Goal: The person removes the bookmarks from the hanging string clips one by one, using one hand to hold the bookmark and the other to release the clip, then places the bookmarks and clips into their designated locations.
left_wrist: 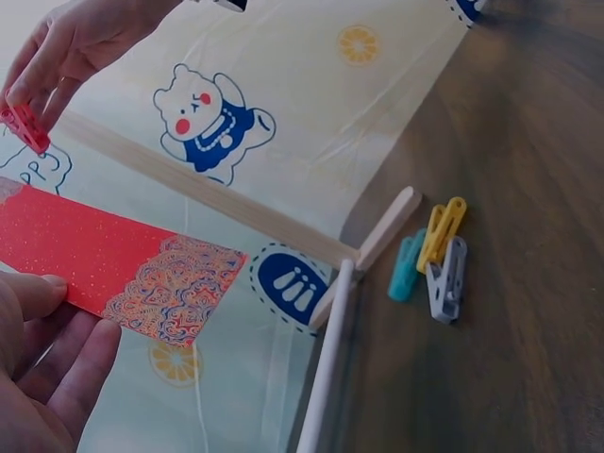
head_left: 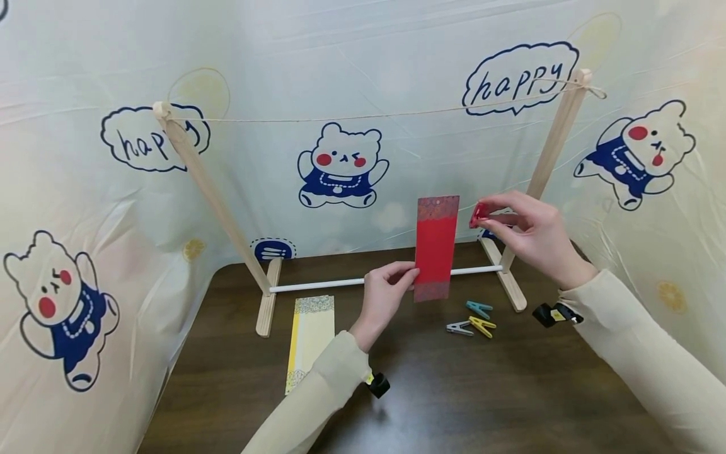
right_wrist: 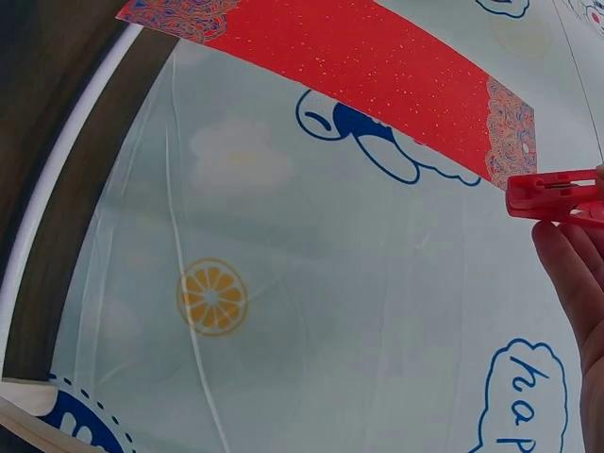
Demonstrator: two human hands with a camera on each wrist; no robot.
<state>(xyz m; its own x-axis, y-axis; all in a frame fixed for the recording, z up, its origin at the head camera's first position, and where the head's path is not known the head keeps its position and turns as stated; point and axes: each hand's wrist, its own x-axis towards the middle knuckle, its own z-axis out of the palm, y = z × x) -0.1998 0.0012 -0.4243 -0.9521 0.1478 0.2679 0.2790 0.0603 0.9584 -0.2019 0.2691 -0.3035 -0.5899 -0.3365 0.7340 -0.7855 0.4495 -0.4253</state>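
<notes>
My left hand (head_left: 387, 295) pinches the left edge of a red paper strip (head_left: 435, 249) and holds it upright above the table. Both ends of the strip carry a patterned band, as the left wrist view shows. To its right, my right hand (head_left: 524, 230) pinches a red clothespin (head_left: 478, 215) between thumb and fingers, level with the strip's upper part. In the right wrist view the clothespin (right_wrist: 552, 196) overlaps the strip's patterned corner. Behind and above both hands, a thin string (head_left: 340, 119) runs between two wooden posts.
A teal clothespin (head_left: 479, 309), a yellow one (head_left: 483, 326) and a grey one (head_left: 460, 328) lie on the dark table (head_left: 482, 391). Cream patterned strips (head_left: 314, 334) lie left, partly under my left forearm. A white rod (head_left: 317, 285) joins the wooden stand's feet (head_left: 268, 315). Printed cloth hangs behind.
</notes>
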